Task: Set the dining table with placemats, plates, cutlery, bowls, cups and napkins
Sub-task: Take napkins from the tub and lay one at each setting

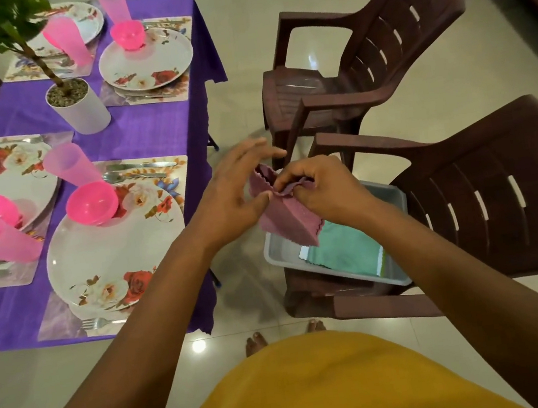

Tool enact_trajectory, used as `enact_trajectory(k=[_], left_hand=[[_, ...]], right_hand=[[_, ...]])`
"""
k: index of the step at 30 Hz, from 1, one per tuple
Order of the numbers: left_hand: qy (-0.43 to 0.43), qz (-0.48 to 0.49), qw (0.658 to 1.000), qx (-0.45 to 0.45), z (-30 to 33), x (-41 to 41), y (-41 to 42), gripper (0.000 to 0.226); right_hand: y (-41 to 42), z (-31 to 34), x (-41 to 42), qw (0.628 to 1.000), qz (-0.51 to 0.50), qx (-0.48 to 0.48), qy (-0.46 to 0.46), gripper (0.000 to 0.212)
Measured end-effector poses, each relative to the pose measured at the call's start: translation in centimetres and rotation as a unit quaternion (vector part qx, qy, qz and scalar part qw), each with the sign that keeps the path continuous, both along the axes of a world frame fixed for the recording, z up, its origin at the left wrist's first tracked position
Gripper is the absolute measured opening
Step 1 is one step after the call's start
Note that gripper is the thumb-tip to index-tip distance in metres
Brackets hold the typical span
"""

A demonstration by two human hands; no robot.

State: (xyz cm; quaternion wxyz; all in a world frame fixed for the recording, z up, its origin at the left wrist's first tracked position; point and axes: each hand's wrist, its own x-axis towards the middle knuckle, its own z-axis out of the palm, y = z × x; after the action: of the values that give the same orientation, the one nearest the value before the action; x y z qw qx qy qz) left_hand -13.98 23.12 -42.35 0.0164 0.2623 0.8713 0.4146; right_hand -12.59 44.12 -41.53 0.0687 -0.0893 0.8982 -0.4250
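Note:
I hold a mauve cloth napkin (pixel 289 221) in the air between the table and the near chair. My right hand (pixel 319 188) pinches its gathered top edge. My left hand (pixel 236 187) touches the napkin's left side with the thumb against the cloth and the fingers spread straight. Below the napkin, a grey tray (pixel 276 253) on the chair seat holds a green napkin (pixel 346 250) over other folded ones. The table under a purple cloth (pixel 146 131) carries floral plates such as the nearest plate (pixel 95 259), pink bowls such as the bowl (pixel 91 203) on it, pink cups (pixel 70 166), cutlery (pixel 138 170) and placemats.
Two brown plastic armchairs stand right of the table, the near one (pixel 487 194) bearing the tray and the far one (pixel 362 62) with a bare seat. A potted plant in a white pot (pixel 81 105) stands mid-table. The floor is glossy tile, and my bare toes (pixel 255 340) show below.

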Motion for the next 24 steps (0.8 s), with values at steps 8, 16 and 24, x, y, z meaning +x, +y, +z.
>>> enact_trajectory(k=[8,16,24], left_hand=[[-0.014,0.028,0.999,-0.022,0.2,0.4,-0.6,0.030],[-0.021,0.076,0.996,-0.049,0.9,-0.3,-1.3,0.021],[-0.017,0.073,0.996,-0.043,1.9,0.1,-1.0,0.021]], right_hand=[[1.0,0.1,0.2,1.000,0.022,-0.005,-0.001,0.033],[1.8,-0.3,-0.1,0.998,0.065,0.014,0.018,0.024],[2.3,-0.7,0.2,0.975,0.148,0.147,0.074,0.029]])
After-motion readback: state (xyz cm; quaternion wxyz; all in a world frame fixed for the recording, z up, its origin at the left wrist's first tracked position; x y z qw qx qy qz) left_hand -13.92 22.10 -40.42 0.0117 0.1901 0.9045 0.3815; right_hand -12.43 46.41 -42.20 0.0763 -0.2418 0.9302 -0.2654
